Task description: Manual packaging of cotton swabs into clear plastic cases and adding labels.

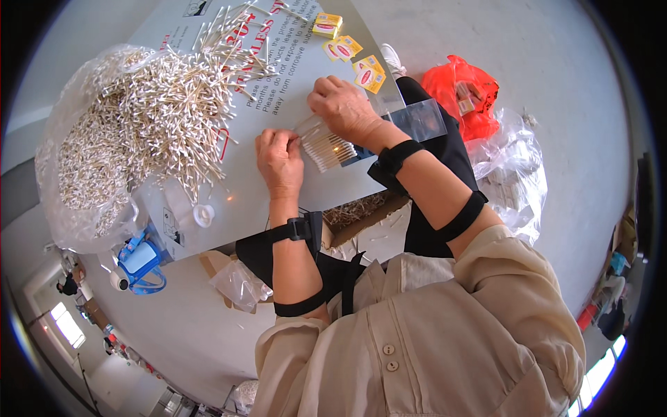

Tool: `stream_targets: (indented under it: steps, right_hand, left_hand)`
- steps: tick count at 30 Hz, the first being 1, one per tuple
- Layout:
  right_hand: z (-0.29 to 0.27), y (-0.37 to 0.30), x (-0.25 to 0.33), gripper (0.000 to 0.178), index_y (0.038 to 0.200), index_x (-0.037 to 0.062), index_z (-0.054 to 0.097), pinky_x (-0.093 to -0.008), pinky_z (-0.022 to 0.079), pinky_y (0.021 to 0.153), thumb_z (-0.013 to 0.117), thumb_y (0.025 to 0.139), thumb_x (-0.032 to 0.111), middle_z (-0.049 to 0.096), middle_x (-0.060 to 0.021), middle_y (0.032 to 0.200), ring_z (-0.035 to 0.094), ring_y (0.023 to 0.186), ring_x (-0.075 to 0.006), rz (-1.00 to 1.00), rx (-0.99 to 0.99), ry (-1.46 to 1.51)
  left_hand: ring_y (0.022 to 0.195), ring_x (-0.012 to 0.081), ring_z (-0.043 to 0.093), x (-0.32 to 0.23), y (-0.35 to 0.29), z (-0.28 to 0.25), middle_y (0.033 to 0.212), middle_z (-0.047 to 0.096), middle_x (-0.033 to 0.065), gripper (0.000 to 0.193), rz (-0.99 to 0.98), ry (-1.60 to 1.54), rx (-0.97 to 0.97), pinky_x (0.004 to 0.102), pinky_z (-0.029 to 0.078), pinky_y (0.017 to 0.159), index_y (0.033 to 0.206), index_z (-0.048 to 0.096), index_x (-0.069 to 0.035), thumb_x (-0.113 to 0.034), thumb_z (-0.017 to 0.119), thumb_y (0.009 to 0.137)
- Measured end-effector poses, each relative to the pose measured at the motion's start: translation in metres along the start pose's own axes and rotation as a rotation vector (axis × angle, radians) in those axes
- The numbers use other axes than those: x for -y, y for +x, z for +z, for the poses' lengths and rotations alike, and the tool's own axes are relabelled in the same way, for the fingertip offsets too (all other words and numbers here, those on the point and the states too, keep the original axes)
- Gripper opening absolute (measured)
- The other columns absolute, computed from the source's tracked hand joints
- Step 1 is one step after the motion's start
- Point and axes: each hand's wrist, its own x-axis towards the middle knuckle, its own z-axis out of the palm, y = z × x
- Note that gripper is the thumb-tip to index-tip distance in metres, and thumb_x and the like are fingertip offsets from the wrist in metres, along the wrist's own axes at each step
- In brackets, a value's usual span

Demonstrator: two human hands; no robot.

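Observation:
Cotton swabs [326, 151] lie side by side in a neat row, apparently inside a clear plastic packet, on the table in front of me. At the row's left edge, my left hand [280, 161] pinches the packet between thumb and fingers. My right hand [345, 111] is over the far end of the row with its fingers curled in; what they grip is hidden beneath them. Beside my right wrist lie flat clear plastic sleeves [425, 119]. Just beyond that hand are yellow-and-white printed cards [370, 74].
A large heap of loose cotton swabs [174, 104] spills from a clear bag [59, 149] across the table's left side. A blue bottle [141, 257] is near the left edge. Right of my leg are a red plastic bag [451, 87] and a clear bag [511, 174]. A cardboard box [372, 224] sits below.

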Motion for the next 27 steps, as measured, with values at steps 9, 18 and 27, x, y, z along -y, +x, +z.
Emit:
stream_targets:
  steps: [9, 18, 27]
  right_hand:
    - [-0.001, -0.029, 0.016, 0.023, 0.115, -0.0032, 0.061, -0.0334, 0.040, 0.105, 0.050, 0.096, 0.004, 0.056, -0.0142, 0.133, 0.051, 0.125, -0.0269, 0.383, -0.161, 0.897]
    - [-0.002, -0.045, 0.027, 0.027, 0.123, -0.0035, 0.057, -0.0312, 0.039, 0.105, 0.046, 0.101, 0.006, 0.057, -0.0131, 0.129, 0.053, 0.122, -0.0227, 0.436, -0.209, 0.956]
    - [-0.002, -0.048, 0.028, 0.024, 0.119, -0.0034, 0.058, -0.0328, 0.044, 0.098, 0.050, 0.098, 0.006, 0.060, -0.0180, 0.124, 0.059, 0.114, -0.0285, 0.442, -0.320, 0.943]
  left_hand:
    - [0.133, 0.0268, 0.041, -0.013, -0.012, 0.027, 0.141, 0.046, 0.0159, 0.051, -0.191, -0.767, -0.332, 0.0406, 0.032, 0.112, 0.140, 0.042, 0.002, -0.034, 0.042, 0.103]
    - [0.116, 0.0242, 0.054, -0.036, -0.001, 0.036, 0.128, 0.053, 0.0167, 0.053, -0.159, -0.841, -0.148, 0.0377, 0.041, 0.102, 0.136, 0.046, 0.001, -0.040, 0.043, 0.103]
    - [0.109, 0.0238, 0.056, -0.036, -0.006, 0.034, 0.129, 0.055, 0.0150, 0.051, -0.212, -0.889, -0.156, 0.0369, 0.043, 0.097, 0.132, 0.050, 0.002, -0.040, 0.044, 0.102]
